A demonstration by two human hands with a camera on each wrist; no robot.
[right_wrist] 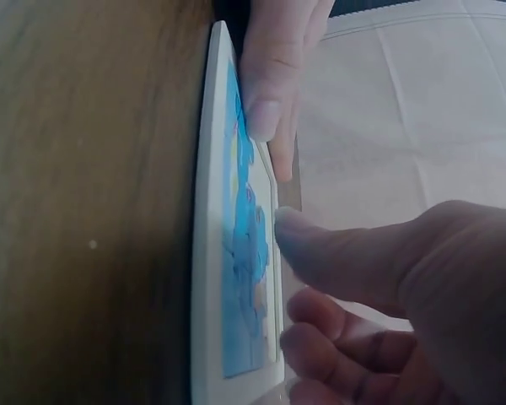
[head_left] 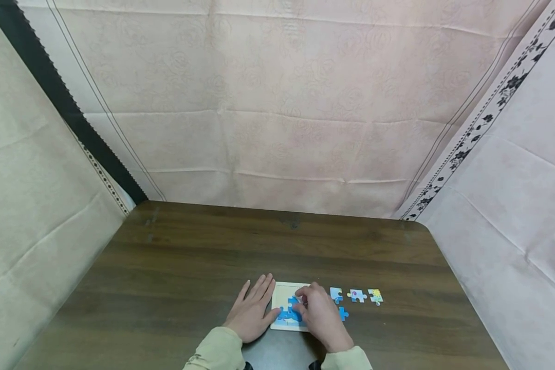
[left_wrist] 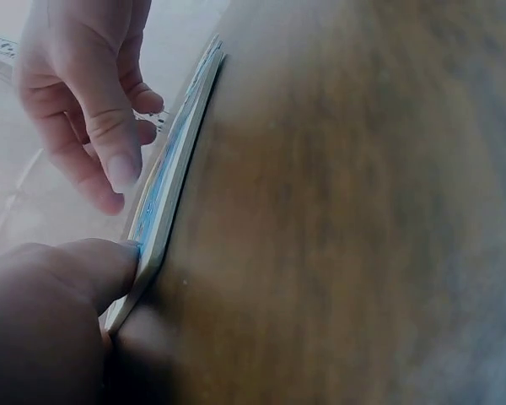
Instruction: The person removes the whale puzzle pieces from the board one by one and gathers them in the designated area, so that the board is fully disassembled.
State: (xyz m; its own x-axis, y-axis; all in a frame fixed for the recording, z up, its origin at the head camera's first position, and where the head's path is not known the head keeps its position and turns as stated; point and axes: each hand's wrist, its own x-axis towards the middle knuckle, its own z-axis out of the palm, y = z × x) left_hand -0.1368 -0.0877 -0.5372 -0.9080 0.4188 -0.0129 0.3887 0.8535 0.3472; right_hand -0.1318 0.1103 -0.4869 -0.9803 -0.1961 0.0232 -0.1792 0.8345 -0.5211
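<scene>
A white-framed jigsaw puzzle board (head_left: 284, 289) lies on the table, its lower part filled with blue pieces (head_left: 289, 314). My left hand (head_left: 253, 311) rests along the board's left edge with fingers extended, its thumb (left_wrist: 105, 261) on the board's near left part. Over the right part of the board hovers my right hand (head_left: 322, 317), hiding some of it. Its thumb (right_wrist: 320, 240) and bent fingers (right_wrist: 329, 337) are apart, and no piece shows between them.
Right of the board, three loose puzzle pieces (head_left: 357, 295) lie in a row. Another blue piece (head_left: 344, 314) lies nearer, beside the right hand. The brown wooden table (head_left: 189, 257) is bordered by pale cloth hangings (head_left: 282, 103) at the back and both sides.
</scene>
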